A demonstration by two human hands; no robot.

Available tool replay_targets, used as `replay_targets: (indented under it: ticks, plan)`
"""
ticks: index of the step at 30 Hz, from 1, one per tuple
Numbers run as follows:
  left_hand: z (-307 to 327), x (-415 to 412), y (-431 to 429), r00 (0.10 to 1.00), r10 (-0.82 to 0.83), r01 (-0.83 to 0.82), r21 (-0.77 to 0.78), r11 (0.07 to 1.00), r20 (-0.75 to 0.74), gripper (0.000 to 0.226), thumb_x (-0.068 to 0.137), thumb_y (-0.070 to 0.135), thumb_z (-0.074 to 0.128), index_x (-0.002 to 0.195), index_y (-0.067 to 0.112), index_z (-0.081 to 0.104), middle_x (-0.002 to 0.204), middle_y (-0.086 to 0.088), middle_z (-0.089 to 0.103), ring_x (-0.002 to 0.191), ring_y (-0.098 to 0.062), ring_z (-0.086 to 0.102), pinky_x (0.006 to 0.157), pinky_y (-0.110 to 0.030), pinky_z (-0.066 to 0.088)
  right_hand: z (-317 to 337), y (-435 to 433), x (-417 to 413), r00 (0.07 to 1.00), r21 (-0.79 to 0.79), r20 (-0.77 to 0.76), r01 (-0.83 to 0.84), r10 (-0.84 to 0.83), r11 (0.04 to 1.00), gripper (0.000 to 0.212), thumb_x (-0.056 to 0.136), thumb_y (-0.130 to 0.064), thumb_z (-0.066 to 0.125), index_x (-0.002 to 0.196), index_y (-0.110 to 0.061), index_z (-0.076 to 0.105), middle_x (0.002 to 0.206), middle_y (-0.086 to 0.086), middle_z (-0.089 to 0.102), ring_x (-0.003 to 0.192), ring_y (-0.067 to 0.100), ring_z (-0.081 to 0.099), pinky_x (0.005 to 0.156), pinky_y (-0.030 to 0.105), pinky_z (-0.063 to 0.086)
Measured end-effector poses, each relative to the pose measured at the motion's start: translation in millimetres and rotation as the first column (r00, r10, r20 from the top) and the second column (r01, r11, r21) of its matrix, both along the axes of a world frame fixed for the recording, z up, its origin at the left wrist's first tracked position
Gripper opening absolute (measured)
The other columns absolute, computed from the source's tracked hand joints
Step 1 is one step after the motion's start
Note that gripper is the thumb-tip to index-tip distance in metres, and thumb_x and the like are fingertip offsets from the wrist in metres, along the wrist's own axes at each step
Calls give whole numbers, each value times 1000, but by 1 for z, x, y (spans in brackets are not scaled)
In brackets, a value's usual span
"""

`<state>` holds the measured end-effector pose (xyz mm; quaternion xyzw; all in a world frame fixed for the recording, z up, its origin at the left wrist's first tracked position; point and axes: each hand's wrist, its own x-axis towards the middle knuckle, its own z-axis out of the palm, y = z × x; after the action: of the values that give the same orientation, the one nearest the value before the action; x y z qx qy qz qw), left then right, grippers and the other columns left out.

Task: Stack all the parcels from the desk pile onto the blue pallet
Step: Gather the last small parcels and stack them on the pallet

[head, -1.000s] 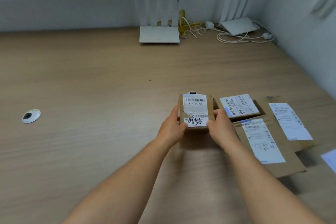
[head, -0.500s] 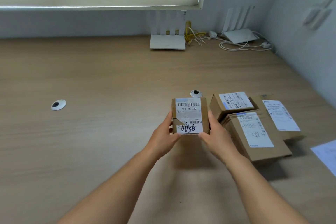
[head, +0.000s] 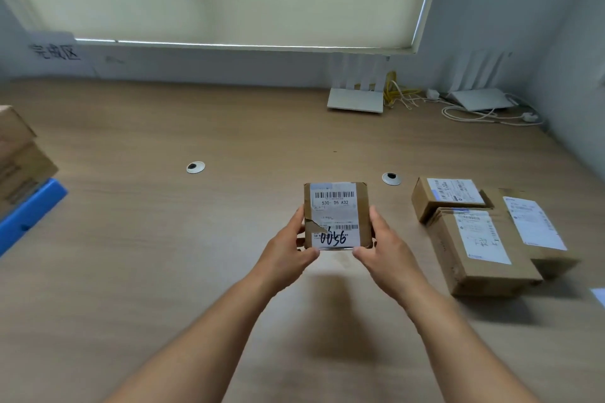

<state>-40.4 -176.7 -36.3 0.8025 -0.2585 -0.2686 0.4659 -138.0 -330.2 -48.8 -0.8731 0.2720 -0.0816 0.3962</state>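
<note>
Small parcel [head: 337, 216] is held up off the desk [head: 196, 271], approx frame centre, w/ its shadow on the wood at 6 o'clock. Label faces up and reads "530- D5 A32", w/ handwritten digits near the bottom edge.

L hand [head: 288, 255] grips it from 8 o'clock: fingers [head: 299, 217] curled up the left side wall, thumb tip on the near left corner. R hand [head: 386, 252] mirrors from 4 o'clock: fingers [head: 373, 216] along the right side wall, thumb tip at the near right corner. Parcel sits clamped btw the two hands.

Desk pile [head: 481, 249] is at 3 o'clock of the held parcel, well apart: three brown boxes w/ white labels, touching each other. Blue pallet [head: 29, 209] is at 9 o'clock at the frame edge, w/ brown boxes [head: 19, 157] stacked on it. Two white routers [head: 355, 100] stand at 12–1 o'clock by the wall, cables [head: 402, 96] btw them. One round grommet [head: 391, 178] is just beyond the parcel at 1 o'clock.
</note>
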Motion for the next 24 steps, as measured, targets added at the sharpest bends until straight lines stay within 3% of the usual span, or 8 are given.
replay_targets:
  ticks: [3, 9, 13, 16, 20, 24]
  plan:
    - [7, -5, 27, 998, 51, -51, -2, 999, 46, 76, 89, 8, 56, 142, 49, 20, 121, 10, 56, 103, -8, 60, 85, -25, 50, 2, 19, 4, 997, 41, 50, -62, 60, 997, 80, 83, -14, 60, 149, -31, 19, 131, -3, 51, 113, 14, 53, 99, 35, 43]
    - [17, -9, 83, 981, 177, -176, -20, 984, 84, 78, 90, 10, 57, 144, 48, 16, 119, 13, 55, 103, -5, 58, 76, -16, 48, 7, 61, 20, 975, 10, 117, -191, 188, 982, 80, 82, -19, 62, 149, -30, 19, 129, -2, 53, 112, 16, 54, 97, 39, 45]
    - [24, -8, 119, 961, 256, -253, -47, 966, 107, 74, 90, 11, 57, 144, 45, 19, 120, 15, 54, 108, -5, 56, 88, -22, 48, 18, 92, 30, 954, -27, 148, -259, 260, 965, 75, 82, -19, 63, 146, -30, 25, 122, -2, 57, 109, 17, 56, 94, 40, 47]
    - [30, -7, 152, 938, 319, -310, -83, 947, 132, 68, 91, 13, 57, 138, 51, 24, 111, 24, 55, 107, -2, 56, 88, -22, 48, 30, 122, 39, 929, -78, 153, -328, 336, 942, 75, 83, -19, 64, 146, -30, 26, 118, -3, 58, 107, 16, 56, 92, 37, 47]
    - [46, 1, 197, 905, 393, -378, -115, 918, 164, 61, 91, 17, 57, 136, 49, 30, 119, 15, 59, 108, -5, 57, 93, -28, 50, 50, 165, 57, 897, -152, 180, -379, 403, 913, 72, 85, -23, 65, 147, -29, 27, 123, -5, 58, 105, 10, 53, 87, 29, 45]
    - [64, 13, 261, 857, 472, -451, -145, 881, 206, 57, 92, 21, 57, 141, 40, 33, 109, 24, 56, 99, 3, 56, 84, -14, 45, 74, 226, 80, 857, -193, 233, -423, 460, 885, 68, 85, -26, 66, 145, -27, 33, 120, -5, 61, 97, 7, 53, 80, 24, 41]
